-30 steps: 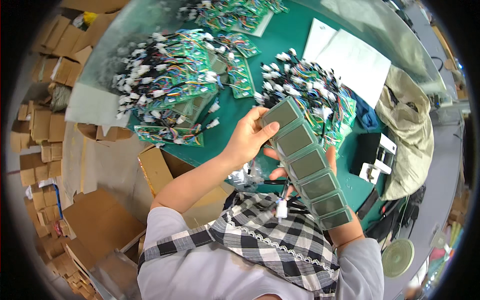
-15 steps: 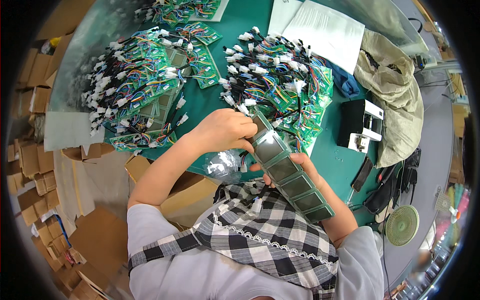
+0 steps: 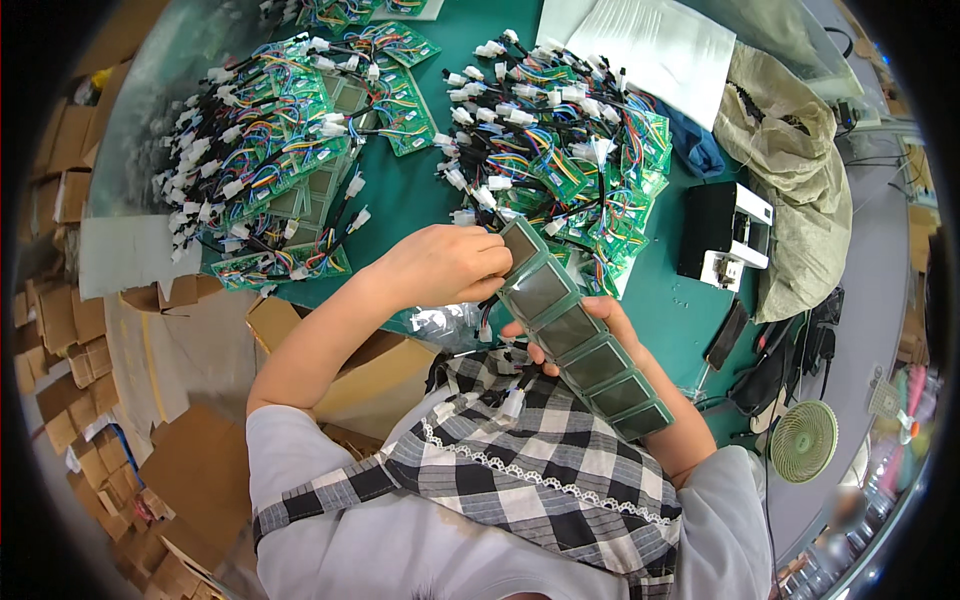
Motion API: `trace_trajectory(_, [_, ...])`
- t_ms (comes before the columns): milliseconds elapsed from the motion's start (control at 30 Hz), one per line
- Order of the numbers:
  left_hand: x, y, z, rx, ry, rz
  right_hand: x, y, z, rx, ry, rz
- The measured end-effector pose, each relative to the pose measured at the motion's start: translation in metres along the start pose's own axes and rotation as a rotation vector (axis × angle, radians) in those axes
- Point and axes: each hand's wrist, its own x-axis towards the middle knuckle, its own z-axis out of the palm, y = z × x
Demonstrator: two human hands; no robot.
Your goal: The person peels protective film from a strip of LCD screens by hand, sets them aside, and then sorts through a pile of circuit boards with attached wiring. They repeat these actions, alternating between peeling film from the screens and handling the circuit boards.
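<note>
A long green circuit board panel point(image 3: 570, 335) with a row of dark square screens lies slanted across my hands, above my lap. My right hand point(image 3: 612, 322) grips it near the middle, thumb on one edge and fingertips showing at the other. At the panel's upper end, my left hand point(image 3: 455, 266) is closed with bent fingers against the left edge; its fingertips are partly hidden. Below that hand hang a dark cable with a white connector point(image 3: 486, 332) and another white connector point(image 3: 513, 403) in front of the checked apron point(image 3: 560, 440).
Wired green boards point(image 3: 290, 130) are heaped at the left of the green table, with another heap point(image 3: 560, 180) ahead. A black-and-white device point(image 3: 725, 238), a cloth sack point(image 3: 790, 170), a phone point(image 3: 724, 335) and a small fan point(image 3: 804, 442) are at right. Cardboard boxes point(image 3: 200, 460) stand at left.
The view has shifted slightly, so the table's things appear a little higher. My left hand has turned slightly at the panel's upper end; my right hand keeps its grip.
</note>
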Motion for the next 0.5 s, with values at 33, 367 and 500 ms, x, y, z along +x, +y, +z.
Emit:
trace_trajectory(33, [-0.001,0.0,0.001,-0.031,-0.023,-0.012,-0.001,0.001,0.0,0.004,0.001,0.006])
trace_trajectory(367, [-0.004,-0.003,0.001,-0.219,-0.169,-0.098,0.0,0.009,-0.008,0.112,-0.026,0.072])
trace_trajectory(500, [-0.007,-0.003,0.007,-0.236,-0.157,-0.101,-0.001,0.011,-0.008,0.106,-0.012,0.078])
